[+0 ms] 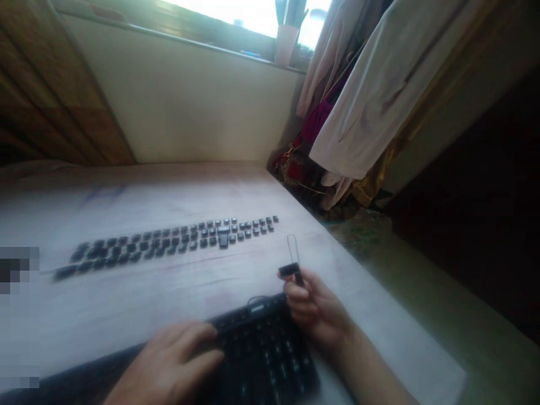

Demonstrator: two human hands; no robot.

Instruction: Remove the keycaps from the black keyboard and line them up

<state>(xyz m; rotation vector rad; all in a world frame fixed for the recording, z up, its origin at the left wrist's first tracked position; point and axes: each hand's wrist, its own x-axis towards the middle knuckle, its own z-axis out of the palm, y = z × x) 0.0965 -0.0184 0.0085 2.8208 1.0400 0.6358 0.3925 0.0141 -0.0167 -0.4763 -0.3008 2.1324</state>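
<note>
A black keyboard (261, 360) lies at the near edge of a pale table (169, 292). My left hand (169, 365) rests flat on its left part, fingers stretched over the key area. My right hand (314, 309) is closed around a wire keycap puller (292, 253) with a dark handle, and a black keycap (289, 270) sits at its thumb and fingertips, just past the keyboard's far right corner. Several loose black keycaps (169, 242) are laid out in rows on the table farther away.
The table's right edge runs diagonally toward me, with the floor (422, 304) beyond it. Hanging clothes (371, 90) and a pile of fabric (304, 169) stand at the far right. A window sill with a cup (286, 45) is at the back. A wooden panel (54, 95) is left.
</note>
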